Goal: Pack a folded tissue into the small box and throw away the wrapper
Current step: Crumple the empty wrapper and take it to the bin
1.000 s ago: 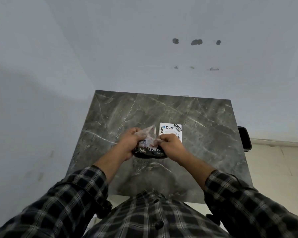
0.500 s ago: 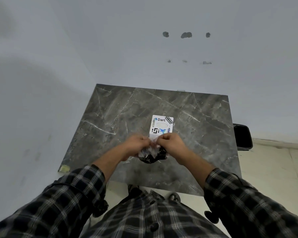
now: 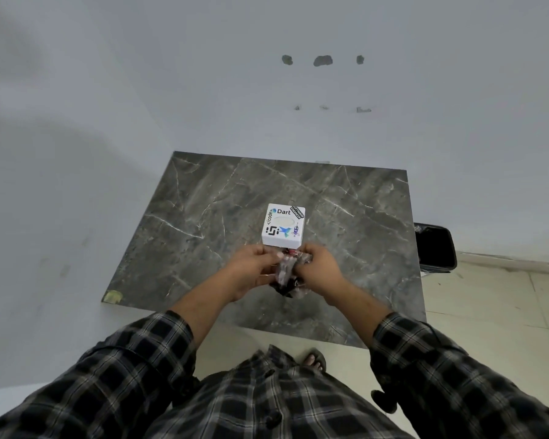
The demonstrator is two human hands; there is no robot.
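A small white box (image 3: 284, 224) with stickers on its lid stands shut near the middle of the grey marble table (image 3: 203, 217). Just in front of it, above the table, my left hand (image 3: 251, 269) and my right hand (image 3: 319, 269) both pinch a crumpled black and clear wrapper (image 3: 287, 274), scrunched between them. No tissue shows apart from the wrapper bundle; my fingers hide much of it.
A black bin (image 3: 435, 248) stands on the floor at the table's right side. White walls close the back and left. A small yellowish patch (image 3: 113, 296) marks the table's near left corner. My sandalled foot (image 3: 314, 361) shows below the table's front edge.
The wrapper, spread wide between my hands a second ago, is now scrunched into a tight bundle. My head has pulled back, so more of the box, table and bin shows.
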